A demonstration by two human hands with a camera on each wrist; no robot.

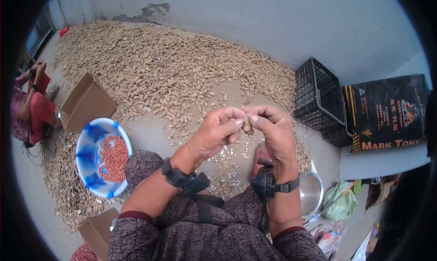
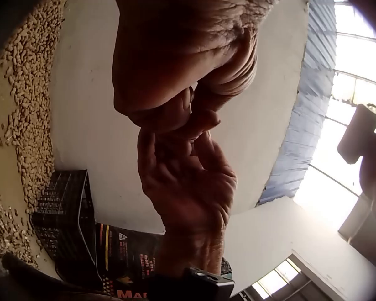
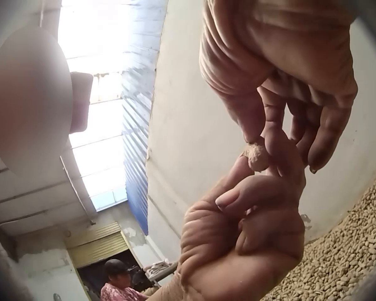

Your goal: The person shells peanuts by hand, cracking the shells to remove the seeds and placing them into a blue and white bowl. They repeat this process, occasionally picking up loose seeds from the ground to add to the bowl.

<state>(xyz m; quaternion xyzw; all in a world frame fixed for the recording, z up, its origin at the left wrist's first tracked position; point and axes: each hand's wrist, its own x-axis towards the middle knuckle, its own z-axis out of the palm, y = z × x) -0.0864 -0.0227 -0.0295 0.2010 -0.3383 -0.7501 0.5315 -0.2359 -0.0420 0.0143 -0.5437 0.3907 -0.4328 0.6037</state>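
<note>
A peanut [image 1: 247, 127] in its shell is pinched between my two hands, which meet at the fingertips over the floor. My left hand [image 1: 218, 130] holds it with thumb and index finger, the other fingers curled in. From the opposite side my right hand [image 1: 276, 128] grips it the same way. In the right wrist view the pale, rough shell [image 3: 255, 157] shows between the fingertips. The fingers mostly hide it in the left wrist view. Below the hands, broken shells [image 1: 225, 179] litter the floor between the feet.
A large heap of peanuts [image 1: 159, 70] spreads along the wall. To the left stand a blue-and-white basin [image 1: 84, 158] with red kernels [image 1: 114, 158] and a cardboard box [image 1: 88, 104]. Right are a black crate [image 1: 318, 95], a black sack [image 1: 387, 111] and a metal bowl [image 1: 310, 195]. Another person [image 1: 34, 104] sits at far left.
</note>
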